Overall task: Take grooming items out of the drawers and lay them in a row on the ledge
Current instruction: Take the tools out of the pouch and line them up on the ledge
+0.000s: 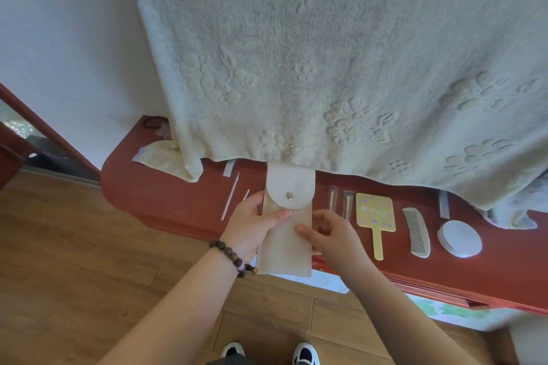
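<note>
A long beige cloth pouch [286, 243] with a snapped flap is held over the front of the red-brown ledge [166, 201]. My left hand [252, 225] grips its left edge, thumb across the front. My right hand [332, 234] pinches its right side. Laid in a row on the ledge are two thin white sticks [230, 201], two small brushes [339, 201], a yellow hand mirror [375, 216], a pale comb [416, 231] and a round white pad [459, 238].
A large cream embossed towel [326, 68] hangs down over the back of the ledge, hiding part of it. An open drawer [430, 287] shows below the ledge's front edge on the right. Wooden floor and my shoes lie below.
</note>
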